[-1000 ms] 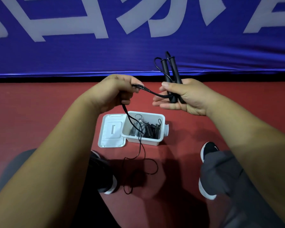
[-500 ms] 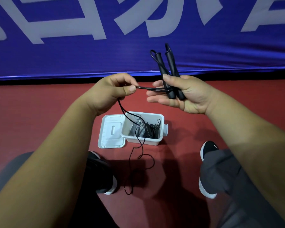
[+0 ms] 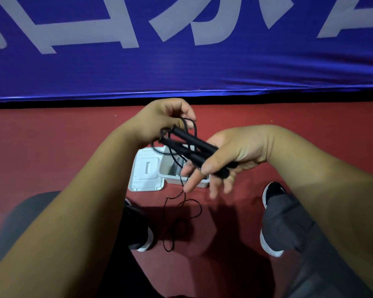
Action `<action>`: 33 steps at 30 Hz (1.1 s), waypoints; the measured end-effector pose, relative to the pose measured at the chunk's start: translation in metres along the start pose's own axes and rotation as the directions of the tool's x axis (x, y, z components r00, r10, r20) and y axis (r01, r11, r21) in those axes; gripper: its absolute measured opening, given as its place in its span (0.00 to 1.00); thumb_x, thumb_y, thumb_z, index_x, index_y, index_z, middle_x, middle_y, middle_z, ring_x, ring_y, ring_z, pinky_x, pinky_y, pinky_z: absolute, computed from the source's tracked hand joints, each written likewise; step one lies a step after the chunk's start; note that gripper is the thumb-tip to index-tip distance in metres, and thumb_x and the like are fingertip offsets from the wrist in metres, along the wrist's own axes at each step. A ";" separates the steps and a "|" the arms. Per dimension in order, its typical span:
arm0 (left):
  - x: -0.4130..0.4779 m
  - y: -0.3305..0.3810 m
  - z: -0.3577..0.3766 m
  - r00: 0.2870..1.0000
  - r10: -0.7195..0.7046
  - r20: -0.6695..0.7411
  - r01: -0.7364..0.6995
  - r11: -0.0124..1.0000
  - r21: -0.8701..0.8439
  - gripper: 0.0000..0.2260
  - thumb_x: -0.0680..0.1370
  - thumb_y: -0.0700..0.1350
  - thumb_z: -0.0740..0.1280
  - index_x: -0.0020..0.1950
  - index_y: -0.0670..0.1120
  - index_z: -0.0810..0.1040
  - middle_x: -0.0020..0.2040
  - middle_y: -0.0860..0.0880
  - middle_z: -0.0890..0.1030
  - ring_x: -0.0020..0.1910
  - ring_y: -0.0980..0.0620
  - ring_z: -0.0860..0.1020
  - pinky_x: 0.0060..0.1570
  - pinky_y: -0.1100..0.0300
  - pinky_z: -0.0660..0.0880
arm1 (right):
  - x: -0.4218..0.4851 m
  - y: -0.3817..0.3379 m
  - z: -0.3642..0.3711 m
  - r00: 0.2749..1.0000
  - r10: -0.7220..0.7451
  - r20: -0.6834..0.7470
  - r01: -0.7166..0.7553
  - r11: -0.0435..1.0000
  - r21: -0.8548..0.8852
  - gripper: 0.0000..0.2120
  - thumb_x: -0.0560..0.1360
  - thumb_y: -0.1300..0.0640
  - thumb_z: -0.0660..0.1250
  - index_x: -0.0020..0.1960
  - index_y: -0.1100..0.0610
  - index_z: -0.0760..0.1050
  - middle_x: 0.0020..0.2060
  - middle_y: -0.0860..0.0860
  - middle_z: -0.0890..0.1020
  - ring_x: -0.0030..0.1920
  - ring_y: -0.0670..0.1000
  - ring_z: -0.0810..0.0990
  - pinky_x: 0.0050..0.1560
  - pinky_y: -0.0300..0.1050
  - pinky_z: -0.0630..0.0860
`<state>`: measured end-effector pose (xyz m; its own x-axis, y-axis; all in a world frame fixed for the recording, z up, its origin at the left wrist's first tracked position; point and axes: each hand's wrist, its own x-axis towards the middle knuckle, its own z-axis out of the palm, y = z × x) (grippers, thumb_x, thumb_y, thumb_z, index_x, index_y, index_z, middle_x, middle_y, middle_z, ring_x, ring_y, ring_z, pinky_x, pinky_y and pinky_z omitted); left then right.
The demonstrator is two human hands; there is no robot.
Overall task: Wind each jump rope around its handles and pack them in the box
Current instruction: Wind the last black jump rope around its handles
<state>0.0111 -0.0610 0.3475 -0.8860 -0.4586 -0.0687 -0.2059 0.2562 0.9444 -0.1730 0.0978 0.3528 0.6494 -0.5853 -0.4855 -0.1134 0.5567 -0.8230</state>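
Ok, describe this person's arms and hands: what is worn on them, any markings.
Both arms are bare as far as the view shows, with no sleeve on the left forearm or the right forearm. The left hand and right hand show no glove, ring, watch or wristband, and no markings are visible.

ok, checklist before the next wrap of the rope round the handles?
1. Both handles gripped together by right hand: ok.
2. Hold of left hand on rope near the handle tips: ok.
3. All rope wound: not ok, slack lies on the floor.
4. Slack free of knots: cannot tell.
5. Open box, lid flat beside it: ok.
6. Room left in box: cannot tell, right hand hides it.
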 end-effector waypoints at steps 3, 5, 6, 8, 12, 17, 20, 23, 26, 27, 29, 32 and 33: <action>0.005 0.004 0.004 1.000 -0.008 -0.026 0.010 0.997 0.079 0.09 0.74 0.32 0.76 0.50 0.43 0.85 0.43 0.50 0.82 0.44 0.57 0.80 0.48 0.65 0.76 | 0.012 0.004 0.007 0.997 0.075 -0.028 -0.078 0.988 -0.131 0.20 0.83 0.63 0.68 0.71 0.71 0.70 0.62 0.58 0.86 0.34 0.48 0.83 0.28 0.36 0.78; 0.006 0.009 0.008 1.000 -0.015 -0.004 0.016 0.995 0.100 0.09 0.73 0.32 0.76 0.50 0.43 0.87 0.45 0.50 0.86 0.46 0.57 0.83 0.50 0.66 0.77 | 0.017 0.007 0.009 0.991 0.121 -0.058 -0.130 0.975 -0.180 0.14 0.83 0.64 0.67 0.66 0.70 0.74 0.58 0.55 0.88 0.30 0.46 0.78 0.24 0.35 0.73; 0.008 0.011 0.010 1.000 -0.023 0.004 0.022 0.994 0.109 0.10 0.73 0.32 0.76 0.50 0.44 0.88 0.46 0.49 0.88 0.48 0.56 0.84 0.52 0.66 0.77 | 0.018 0.008 0.011 0.986 0.144 -0.081 -0.158 0.965 -0.208 0.11 0.83 0.64 0.67 0.64 0.69 0.75 0.55 0.54 0.89 0.29 0.45 0.76 0.24 0.34 0.70; 0.010 0.015 0.014 0.999 -0.023 0.027 0.019 0.989 0.149 0.10 0.73 0.34 0.78 0.51 0.45 0.89 0.48 0.48 0.88 0.50 0.53 0.85 0.54 0.64 0.78 | 0.020 0.011 0.009 0.969 0.193 -0.155 -0.227 0.943 -0.244 0.11 0.84 0.64 0.66 0.63 0.69 0.76 0.41 0.48 0.89 0.25 0.43 0.73 0.23 0.34 0.63; 0.012 0.022 0.020 0.997 -0.028 0.075 0.011 0.976 0.218 0.11 0.74 0.33 0.76 0.52 0.46 0.89 0.46 0.47 0.87 0.45 0.52 0.84 0.49 0.59 0.80 | 0.029 0.024 -0.004 0.929 0.253 -0.270 -0.310 0.930 -0.198 0.05 0.81 0.64 0.69 0.54 0.66 0.76 0.44 0.57 0.88 0.25 0.46 0.70 0.22 0.36 0.62; 0.013 0.029 0.027 0.993 -0.014 0.118 -0.034 0.920 0.390 0.12 0.74 0.35 0.78 0.52 0.50 0.89 0.45 0.55 0.85 0.45 0.57 0.83 0.49 0.65 0.76 | 0.035 0.040 -0.026 0.851 0.334 -0.405 -0.445 0.869 -0.218 0.17 0.74 0.58 0.75 0.55 0.72 0.81 0.38 0.62 0.79 0.28 0.50 0.66 0.22 0.37 0.62; 0.010 0.032 0.026 0.987 -0.043 0.156 -0.030 0.898 0.439 0.09 0.75 0.39 0.78 0.52 0.51 0.89 0.44 0.56 0.83 0.40 0.58 0.78 0.43 0.66 0.75 | 0.036 0.046 -0.034 0.801 0.286 -0.526 -0.419 0.895 -0.152 0.08 0.76 0.63 0.72 0.52 0.68 0.81 0.39 0.59 0.85 0.27 0.49 0.70 0.22 0.36 0.63; 0.006 0.033 0.023 0.976 -0.113 0.187 0.019 0.896 0.443 0.09 0.78 0.39 0.76 0.54 0.51 0.88 0.44 0.51 0.86 0.39 0.58 0.79 0.42 0.65 0.76 | 0.039 0.051 -0.047 0.696 0.194 -0.691 -0.367 0.924 -0.111 0.09 0.77 0.65 0.71 0.57 0.64 0.78 0.43 0.60 0.88 0.27 0.49 0.72 0.24 0.36 0.66; 0.005 0.028 0.021 0.980 -0.167 0.109 0.084 0.841 0.535 0.12 0.77 0.37 0.76 0.58 0.49 0.84 0.40 0.52 0.85 0.34 0.60 0.80 0.36 0.65 0.76 | 0.039 0.051 -0.056 0.596 0.122 -0.794 -0.256 0.966 -0.044 0.11 0.78 0.65 0.69 0.59 0.58 0.74 0.39 0.60 0.87 0.25 0.49 0.72 0.23 0.36 0.66; 0.005 0.025 0.021 0.979 -0.191 0.070 0.118 0.814 0.569 0.14 0.76 0.38 0.77 0.59 0.49 0.81 0.40 0.51 0.85 0.34 0.58 0.82 0.36 0.60 0.77 | 0.039 0.048 -0.056 0.575 0.096 -0.813 -0.219 0.975 -0.040 0.12 0.78 0.66 0.68 0.58 0.56 0.73 0.38 0.59 0.86 0.25 0.49 0.72 0.23 0.36 0.67; 0.003 0.017 0.021 0.965 -0.261 0.005 0.204 0.766 0.609 0.18 0.74 0.41 0.80 0.59 0.47 0.77 0.39 0.47 0.86 0.34 0.53 0.85 0.36 0.54 0.82 | 0.039 0.042 -0.053 0.561 0.038 -0.827 -0.152 0.987 -0.058 0.14 0.78 0.66 0.68 0.59 0.53 0.72 0.37 0.59 0.86 0.25 0.49 0.73 0.23 0.37 0.68; 0.004 0.006 0.026 0.924 -0.374 -0.085 0.355 0.749 0.560 0.13 0.78 0.40 0.77 0.57 0.42 0.75 0.42 0.41 0.84 0.31 0.49 0.86 0.29 0.56 0.82 | 0.043 0.035 -0.049 0.530 -0.026 -0.847 -0.021 0.999 -0.044 0.17 0.79 0.66 0.70 0.61 0.51 0.70 0.38 0.59 0.84 0.26 0.50 0.75 0.23 0.39 0.69; 0.005 0.004 0.029 0.909 -0.400 -0.119 0.398 0.746 0.534 0.09 0.81 0.41 0.73 0.55 0.40 0.75 0.43 0.39 0.82 0.30 0.47 0.86 0.28 0.55 0.81 | 0.044 0.034 -0.049 0.518 -0.041 -0.854 0.035 0.999 -0.027 0.16 0.79 0.66 0.71 0.61 0.53 0.70 0.38 0.59 0.84 0.27 0.50 0.75 0.24 0.40 0.69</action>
<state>-0.0063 -0.0378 0.3421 -0.6735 -0.6205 -0.4017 -0.7281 0.4632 0.5053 -0.1852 0.0619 0.2887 -0.3014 -0.8299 -0.4695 -0.1109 0.5196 -0.8472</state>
